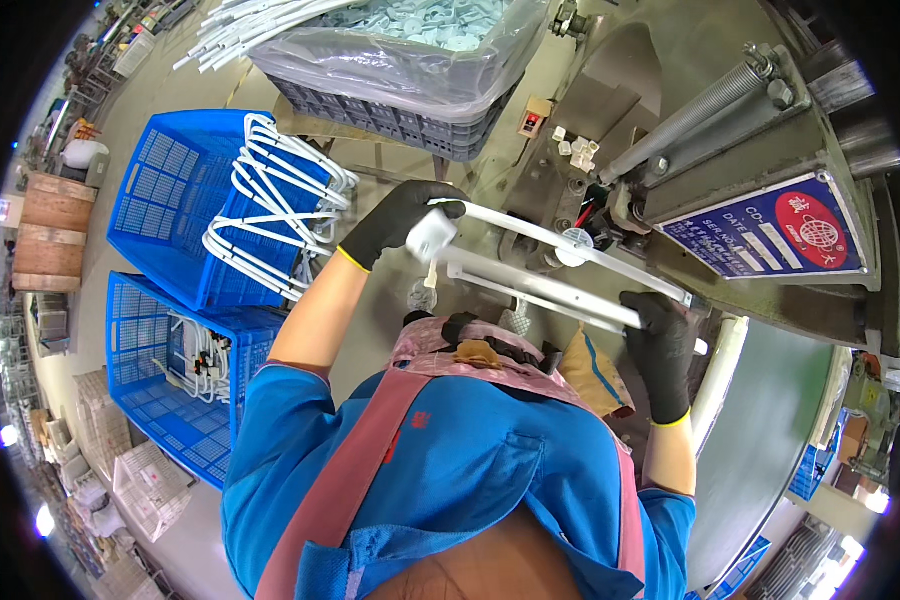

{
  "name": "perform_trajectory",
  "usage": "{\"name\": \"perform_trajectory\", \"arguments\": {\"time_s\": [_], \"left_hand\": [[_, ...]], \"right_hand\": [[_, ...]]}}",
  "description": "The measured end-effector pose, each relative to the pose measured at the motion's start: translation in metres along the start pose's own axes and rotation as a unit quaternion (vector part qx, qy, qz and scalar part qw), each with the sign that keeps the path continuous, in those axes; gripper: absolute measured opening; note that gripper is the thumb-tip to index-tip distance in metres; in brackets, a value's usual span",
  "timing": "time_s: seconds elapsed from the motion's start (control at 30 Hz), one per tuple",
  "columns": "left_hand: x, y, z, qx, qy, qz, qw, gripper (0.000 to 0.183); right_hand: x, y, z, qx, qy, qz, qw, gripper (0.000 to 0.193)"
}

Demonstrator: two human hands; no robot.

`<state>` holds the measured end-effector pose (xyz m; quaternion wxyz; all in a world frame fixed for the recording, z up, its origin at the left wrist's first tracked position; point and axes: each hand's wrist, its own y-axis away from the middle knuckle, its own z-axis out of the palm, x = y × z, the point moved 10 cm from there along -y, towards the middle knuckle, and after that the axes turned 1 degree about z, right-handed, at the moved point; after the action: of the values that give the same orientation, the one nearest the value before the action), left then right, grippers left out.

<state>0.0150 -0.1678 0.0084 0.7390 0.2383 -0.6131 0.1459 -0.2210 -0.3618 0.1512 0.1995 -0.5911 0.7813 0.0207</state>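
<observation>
My left hand point(402, 218), in a black glove, is closed round the left end of a white bent-tube frame point(520, 228), at its corner. My right hand point(662, 348), gloved alike, grips the frame's right end, its fingers partly hidden. The frame's long bars run between my hands, slanting down to the right, the nearer one smeared by motion. A white blocky piece point(431, 236) shows blurred just below my left fingers. Along the far bar sits a round whitish disc point(572, 247); whether it is fixed to the bar I cannot tell.
A press machine point(710, 160) with a spring and a blue plate stands right of my hands. White frames point(270, 205) fill part of a blue crate point(165, 185) at left; another blue crate point(160, 400) lies below it. A dark crate point(400, 120) holds pale plastic parts.
</observation>
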Motion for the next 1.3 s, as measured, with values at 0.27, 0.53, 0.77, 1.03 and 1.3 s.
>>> {"name": "perform_trajectory", "arguments": {"time_s": [0.27,0.53,0.77,1.03,1.3], "left_hand": [[0.0,0.005,-0.009,0.049,-0.158,0.011,0.986,0.024],[-0.003,0.008,-0.009,0.06,-0.129,-0.031,0.989,0.025],[-0.002,0.007,-0.007,0.058,-0.103,-0.023,0.993,0.024],[-0.001,0.009,-0.008,0.07,-0.096,-0.035,0.992,0.023],[0.065,0.026,0.003,0.142,-0.323,0.186,0.917,0.035]], "right_hand": [[-0.02,-0.011,-0.007,0.062,0.09,-0.085,0.99,0.025],[-0.014,-0.012,-0.001,0.074,0.134,-0.048,0.987,0.026],[-0.018,-0.011,-0.006,0.093,0.107,-0.063,0.988,0.027],[-0.018,0.023,0.044,-0.167,-0.109,0.004,0.98,0.058],[-0.014,0.036,0.077,-0.042,-0.091,0.036,0.994,0.058]]}}
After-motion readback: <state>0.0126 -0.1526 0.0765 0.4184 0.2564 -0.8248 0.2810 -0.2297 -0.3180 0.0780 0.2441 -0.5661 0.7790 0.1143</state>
